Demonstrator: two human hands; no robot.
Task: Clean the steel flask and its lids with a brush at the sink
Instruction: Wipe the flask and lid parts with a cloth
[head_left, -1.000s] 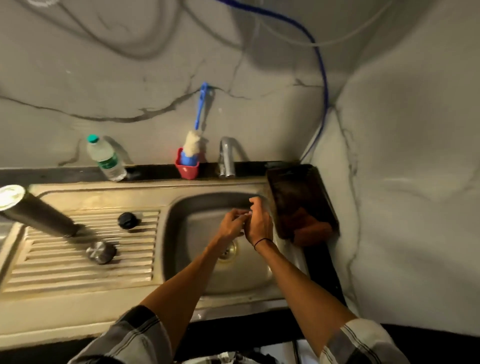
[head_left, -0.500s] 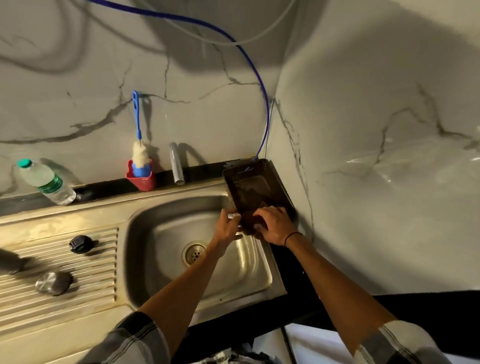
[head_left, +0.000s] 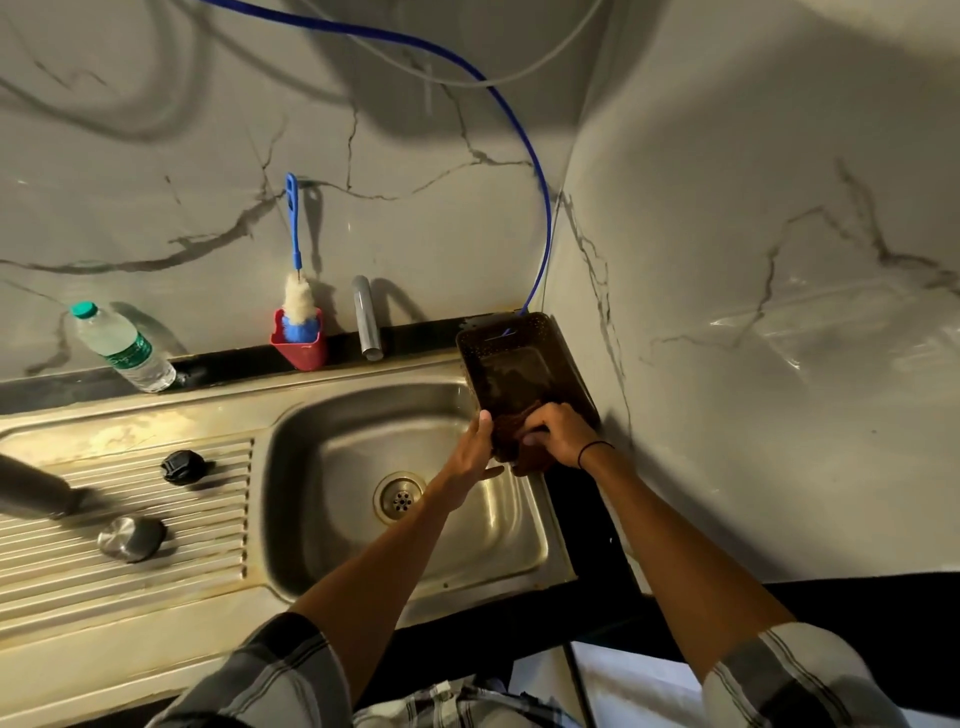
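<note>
The right hand (head_left: 558, 434) grabs a brown cloth (head_left: 511, 441) in the dark brown plastic tray (head_left: 566, 358), right of middle. The left hand (head_left: 475, 449) lies flat against the cloth. The grey steel flask (head_left: 31, 491) lies far left, with the round black lid (head_left: 182, 466) and shiny steel lid (head_left: 131, 538) beside it. The blue-handled brush (head_left: 296, 280) stands upper middle.

You will find nothing here that can be read. The only printed surface is the green and white label on the plastic water bottle (head_left: 124, 349), which leans against the wall well to the left of your left grip (head_left: 470, 453), and its print is too small and blurred for you to make out any word or brand. The black lid (head_left: 182, 466) and the steel lid (head_left: 130, 538) on the draining board show no letters or numbers you could read.
</note>
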